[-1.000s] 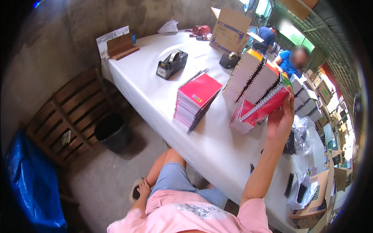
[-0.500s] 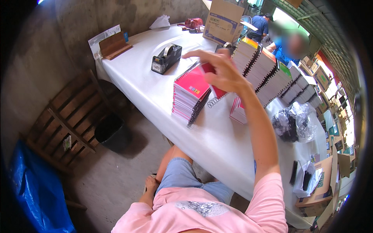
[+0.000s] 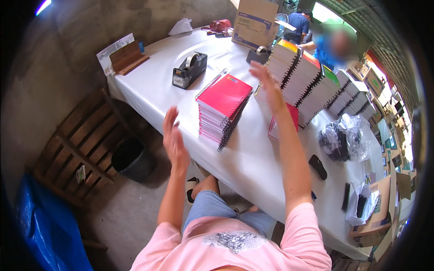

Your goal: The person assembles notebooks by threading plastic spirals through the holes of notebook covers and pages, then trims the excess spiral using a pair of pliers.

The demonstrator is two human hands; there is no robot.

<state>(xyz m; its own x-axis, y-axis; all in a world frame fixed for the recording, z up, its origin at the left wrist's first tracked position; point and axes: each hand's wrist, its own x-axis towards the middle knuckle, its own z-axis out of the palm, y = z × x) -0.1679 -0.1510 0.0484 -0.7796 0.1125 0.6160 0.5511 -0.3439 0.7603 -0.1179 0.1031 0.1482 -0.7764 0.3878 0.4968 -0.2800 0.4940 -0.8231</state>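
Observation:
A stack of red-covered spiral-bound notebooks (image 3: 224, 95) stands on the white-covered table, its upper notebook lying flat and coils showing on two opposite sides. My left hand (image 3: 174, 141) is raised at the stack's near left, fingers stretched out, holding nothing. On the other side, my right hand (image 3: 270, 86) is also open and empty, between the red stack and the tall stacks of notebooks (image 3: 298, 74). Partly behind my right forearm lies another red notebook (image 3: 293, 116). Neither hand touches the stack.
Two tape dispensers (image 3: 190, 70) and a cardboard box (image 3: 255, 25) stand farther back. To the right are a clear plastic bag with black coils (image 3: 343, 137), a dark flat object (image 3: 318, 167) and a carton (image 3: 375, 212). Two people are beyond the table. A black bucket (image 3: 131, 158) stands on the floor.
The red notebook that my right hand held over the stack now lies on top of it. My right hand has let go and moved right. My left hand has risen from beside my leg.

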